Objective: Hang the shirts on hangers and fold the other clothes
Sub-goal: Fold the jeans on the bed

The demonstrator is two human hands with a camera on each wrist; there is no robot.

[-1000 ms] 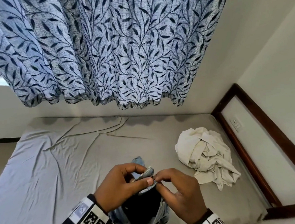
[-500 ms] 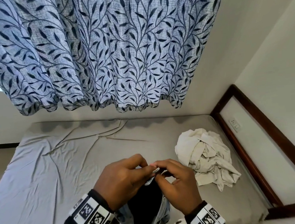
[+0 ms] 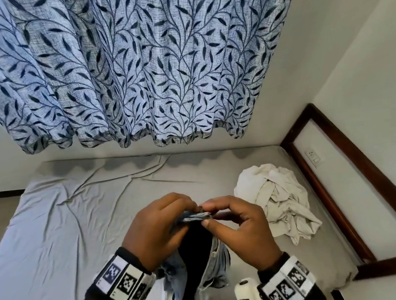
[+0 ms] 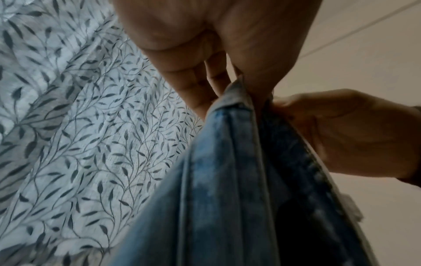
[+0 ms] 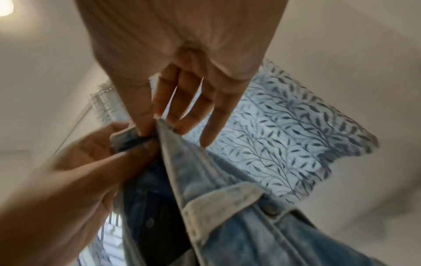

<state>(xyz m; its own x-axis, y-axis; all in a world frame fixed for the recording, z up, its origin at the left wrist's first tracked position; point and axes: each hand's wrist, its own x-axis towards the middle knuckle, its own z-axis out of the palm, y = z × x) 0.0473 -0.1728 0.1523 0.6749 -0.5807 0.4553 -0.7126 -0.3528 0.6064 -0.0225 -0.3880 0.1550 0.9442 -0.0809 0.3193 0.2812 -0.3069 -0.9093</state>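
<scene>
Both hands are raised above the bed (image 3: 56, 232), near its front edge, holding one denim garment (image 3: 199, 263) between them. It is faded blue denim with a button and a pale flap; whether jacket or shirt cannot be told.

Left hand (image 3: 156, 229): thumb and fingers pinch a folded edge of the denim at the top. In the left wrist view the fingers (image 4: 193, 77) curl down onto the seam of the denim garment (image 4: 227, 180).

Right hand (image 3: 241, 229): thumb and forefinger pinch the same folded edge, touching the left hand's fingertips; the other fingers are loosely spread. In the right wrist view the thumb clamps the hem of the denim garment (image 5: 227, 198), the left hand (image 5: 75, 171) gripping just beside it.

The rest of the denim hangs down from the hands toward the front edge of the bed, its dark inside showing.

On the bed, right of the hands and near the wooden bed frame (image 3: 337, 186), lies a crumpled off-white garment (image 3: 279, 198), apart from the hands.

Bed sheet is grey and creased. Behind the bed hangs a blue leaf-print curtain (image 3: 138, 67). A wall socket (image 3: 313, 158) sits on the wall beyond the frame.

Both wrists carry bands with black-and-white square marker codes (image 3: 121, 277); no readable writing. No brand label is legible on the denim.
</scene>
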